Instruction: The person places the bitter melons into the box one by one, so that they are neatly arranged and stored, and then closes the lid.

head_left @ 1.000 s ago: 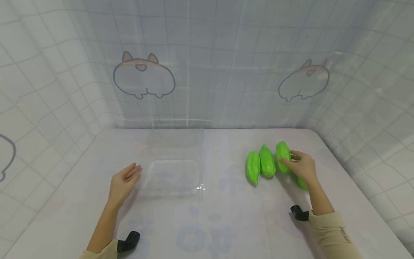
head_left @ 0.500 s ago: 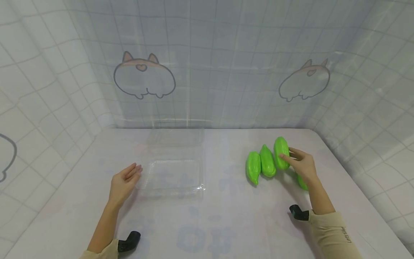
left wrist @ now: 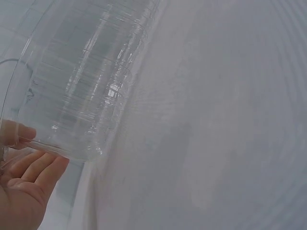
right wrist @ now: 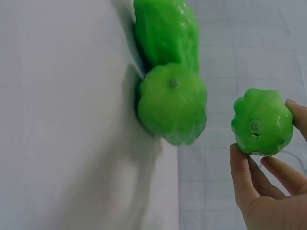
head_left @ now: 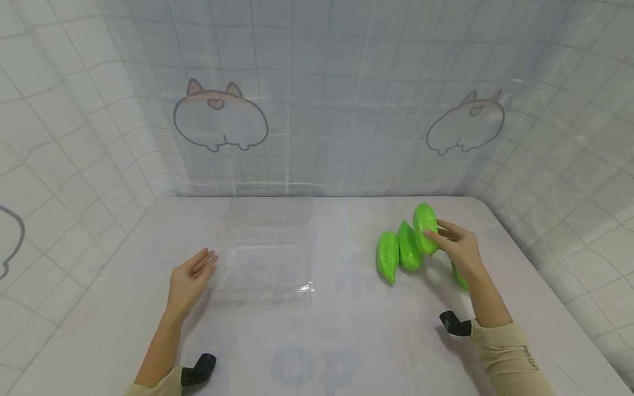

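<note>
My right hand (head_left: 462,252) pinches a glossy green bitter melon (head_left: 424,226) between thumb and fingers, raised off the table. In the right wrist view its lobed end (right wrist: 261,120) faces the camera, apart from two others. Those two bitter melons, one blunt-ended (head_left: 409,247) and one with its tip forward (head_left: 388,257), lie side by side to the left. Another bitter melon (head_left: 459,279) is partly hidden behind the right wrist. On the left, my left hand (head_left: 187,283) holds the side rim of a clear plastic container (left wrist: 86,72), thumb over the edge and fingers beneath.
The container's raised clear lid (head_left: 269,210) stands at the back of the white table (head_left: 346,330). Grid-patterned curtains (head_left: 322,110) enclose the table behind and at both sides. Black curved pieces (head_left: 199,369) sit at both sleeve cuffs.
My right hand has lifted the bitter melon and carried it a little left and away, so it now overlaps the neighbouring one in the head view. My left hand stays at the container.
</note>
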`<state>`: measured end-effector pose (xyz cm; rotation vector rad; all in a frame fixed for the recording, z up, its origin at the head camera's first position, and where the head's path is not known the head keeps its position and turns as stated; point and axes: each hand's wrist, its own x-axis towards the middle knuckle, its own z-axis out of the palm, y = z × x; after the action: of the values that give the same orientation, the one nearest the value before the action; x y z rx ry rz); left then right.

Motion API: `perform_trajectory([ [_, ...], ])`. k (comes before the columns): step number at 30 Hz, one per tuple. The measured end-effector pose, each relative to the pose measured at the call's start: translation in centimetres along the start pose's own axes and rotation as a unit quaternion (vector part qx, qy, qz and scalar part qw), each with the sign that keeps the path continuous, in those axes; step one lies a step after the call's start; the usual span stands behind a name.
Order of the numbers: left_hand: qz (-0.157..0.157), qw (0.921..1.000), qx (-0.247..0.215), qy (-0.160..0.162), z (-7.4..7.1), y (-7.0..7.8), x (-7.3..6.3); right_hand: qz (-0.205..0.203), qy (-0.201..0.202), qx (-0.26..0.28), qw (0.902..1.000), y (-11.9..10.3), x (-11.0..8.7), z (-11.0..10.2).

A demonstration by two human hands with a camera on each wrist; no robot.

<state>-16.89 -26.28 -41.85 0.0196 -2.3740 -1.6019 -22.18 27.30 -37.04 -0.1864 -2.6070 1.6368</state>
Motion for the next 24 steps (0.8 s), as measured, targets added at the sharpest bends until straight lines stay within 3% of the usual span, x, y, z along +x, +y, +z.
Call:
perform_trajectory([
  [15, -0.011, 0.9998, 0.018, 0.006, 0.1, -0.2, 0.1, 0.001, -0.026, 0.036, 0.999, -2.1, -0.6, 1.3],
  [24, -0.009, 0.9997, 0.022, 0.011, 0.2, -0.2, 0.0, -0.032, -0.033, 0.072, 0.9963, -2.8, -0.5, 2.6],
])
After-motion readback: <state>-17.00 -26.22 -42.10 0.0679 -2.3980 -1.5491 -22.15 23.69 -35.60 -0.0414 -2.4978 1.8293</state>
